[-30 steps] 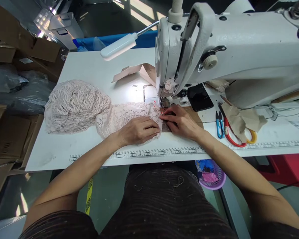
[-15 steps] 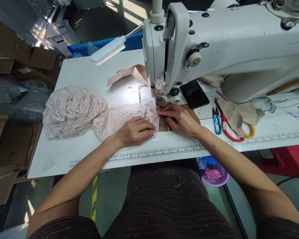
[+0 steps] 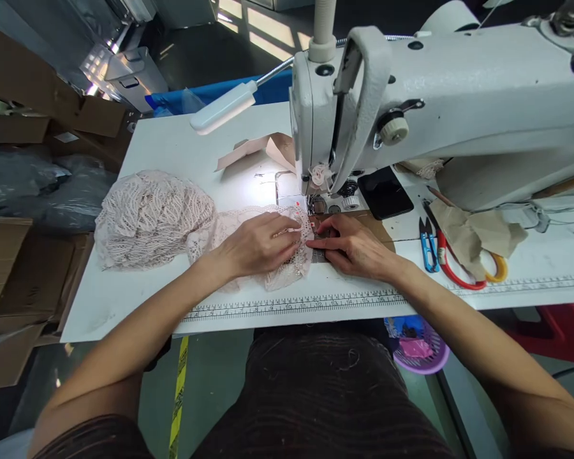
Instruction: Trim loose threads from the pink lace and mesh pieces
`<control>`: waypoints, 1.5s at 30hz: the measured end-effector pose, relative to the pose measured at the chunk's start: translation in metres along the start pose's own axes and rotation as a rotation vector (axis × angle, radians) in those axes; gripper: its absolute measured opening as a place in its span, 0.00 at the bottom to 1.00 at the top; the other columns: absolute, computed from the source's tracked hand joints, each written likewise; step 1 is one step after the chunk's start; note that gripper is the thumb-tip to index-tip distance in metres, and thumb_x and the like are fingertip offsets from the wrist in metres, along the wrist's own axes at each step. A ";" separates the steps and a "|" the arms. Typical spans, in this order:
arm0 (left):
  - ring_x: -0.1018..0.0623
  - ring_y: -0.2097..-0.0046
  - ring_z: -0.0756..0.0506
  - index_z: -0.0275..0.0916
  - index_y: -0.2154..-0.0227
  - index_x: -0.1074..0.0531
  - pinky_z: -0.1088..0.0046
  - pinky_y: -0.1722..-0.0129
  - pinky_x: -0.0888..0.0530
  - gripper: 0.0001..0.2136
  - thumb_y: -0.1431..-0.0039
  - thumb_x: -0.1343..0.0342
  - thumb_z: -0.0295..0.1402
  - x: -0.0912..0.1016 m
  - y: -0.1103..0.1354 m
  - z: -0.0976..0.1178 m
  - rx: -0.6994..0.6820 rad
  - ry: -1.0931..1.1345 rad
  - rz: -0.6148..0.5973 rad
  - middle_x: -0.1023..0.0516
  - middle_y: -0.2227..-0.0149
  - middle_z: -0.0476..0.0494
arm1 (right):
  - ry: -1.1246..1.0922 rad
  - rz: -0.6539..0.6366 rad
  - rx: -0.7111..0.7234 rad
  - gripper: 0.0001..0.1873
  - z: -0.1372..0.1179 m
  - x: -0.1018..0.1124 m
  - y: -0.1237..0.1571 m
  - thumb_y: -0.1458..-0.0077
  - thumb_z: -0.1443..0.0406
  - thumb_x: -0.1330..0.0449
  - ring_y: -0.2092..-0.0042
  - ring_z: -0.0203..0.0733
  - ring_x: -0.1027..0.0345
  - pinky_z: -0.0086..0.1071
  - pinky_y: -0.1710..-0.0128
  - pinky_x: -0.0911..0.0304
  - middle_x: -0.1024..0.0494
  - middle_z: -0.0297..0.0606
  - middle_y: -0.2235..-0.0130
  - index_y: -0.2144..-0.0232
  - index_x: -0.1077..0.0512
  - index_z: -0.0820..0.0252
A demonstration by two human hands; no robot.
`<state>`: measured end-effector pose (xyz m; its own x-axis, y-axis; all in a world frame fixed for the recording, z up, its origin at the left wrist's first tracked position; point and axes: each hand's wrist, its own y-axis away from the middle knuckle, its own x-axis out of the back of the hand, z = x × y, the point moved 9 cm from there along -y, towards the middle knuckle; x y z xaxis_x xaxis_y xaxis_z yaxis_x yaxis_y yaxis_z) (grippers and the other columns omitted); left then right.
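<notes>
Pale lace (image 3: 291,273) is overlaid by the left hand (image 3: 262,245), unclenched. Its edge is touched by the right hand (image 3: 354,247), grip unclear.

Pale pink lace (image 3: 289,273) spread, slightly rumpled

Left of the left hand (image 3: 263,247), cardboard boxes (image 3: 33,277) are standing beside a white table (image 3: 98,299). Far beyond it, sunlight (image 3: 270,27) is striping dark floor (image 3: 198,51); on its near side, green floor (image 3: 213,382) is showing below.
</notes>
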<state>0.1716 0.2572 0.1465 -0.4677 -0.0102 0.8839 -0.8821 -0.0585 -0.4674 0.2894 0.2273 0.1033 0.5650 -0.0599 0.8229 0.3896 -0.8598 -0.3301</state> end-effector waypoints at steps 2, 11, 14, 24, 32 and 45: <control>0.19 0.60 0.45 0.34 0.60 0.24 0.66 0.61 0.19 0.08 0.32 0.47 0.29 -0.010 -0.004 -0.007 0.039 -0.058 -0.042 0.18 0.58 0.39 | -0.003 0.005 -0.003 0.19 0.000 0.000 0.000 0.40 0.71 0.43 0.50 0.49 0.31 0.48 0.49 0.33 0.25 0.45 0.55 0.54 0.17 0.50; 0.22 0.55 0.42 0.31 0.51 0.29 0.60 0.57 0.20 0.11 0.31 0.48 0.31 -0.037 0.003 -0.010 0.081 -0.039 -0.061 0.22 0.51 0.33 | -0.030 0.014 0.001 0.18 0.002 0.001 -0.001 0.41 0.71 0.43 0.52 0.48 0.31 0.46 0.51 0.32 0.24 0.44 0.55 0.55 0.17 0.49; 0.23 0.52 0.40 0.32 0.48 0.31 0.59 0.55 0.21 0.12 0.30 0.49 0.31 -0.037 0.003 -0.011 0.101 -0.012 -0.072 0.24 0.49 0.32 | -0.032 0.025 0.006 0.18 0.003 0.001 0.000 0.42 0.71 0.42 0.51 0.49 0.31 0.47 0.51 0.32 0.25 0.45 0.54 0.55 0.17 0.50; 0.25 0.56 0.41 0.34 0.43 0.35 0.58 0.57 0.24 0.17 0.29 0.52 0.38 -0.042 0.004 -0.017 0.131 -0.032 -0.185 0.27 0.49 0.32 | -0.049 0.013 -0.015 0.18 0.003 0.001 0.000 0.40 0.71 0.42 0.51 0.49 0.32 0.48 0.50 0.32 0.26 0.44 0.54 0.54 0.18 0.49; 0.30 0.44 0.37 0.37 0.42 0.36 0.59 0.55 0.30 0.17 0.27 0.57 0.39 -0.047 0.004 -0.018 0.132 -0.041 -0.309 0.29 0.45 0.32 | 0.027 0.042 0.053 0.16 -0.002 0.001 0.000 0.39 0.70 0.43 0.48 0.52 0.33 0.49 0.50 0.32 0.25 0.48 0.52 0.54 0.18 0.54; 0.28 0.54 0.38 0.37 0.44 0.32 0.57 0.56 0.32 0.17 0.30 0.52 0.37 -0.040 0.009 -0.017 0.131 -0.069 -0.248 0.24 0.44 0.35 | 0.058 -0.024 0.046 0.18 -0.003 -0.005 0.001 0.38 0.69 0.43 0.51 0.51 0.34 0.50 0.51 0.34 0.21 0.44 0.48 0.51 0.19 0.52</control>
<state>0.1815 0.2740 0.1069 -0.2300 -0.0469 0.9721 -0.9521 -0.1959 -0.2347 0.2847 0.2257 0.1001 0.5124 -0.0695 0.8559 0.4363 -0.8374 -0.3292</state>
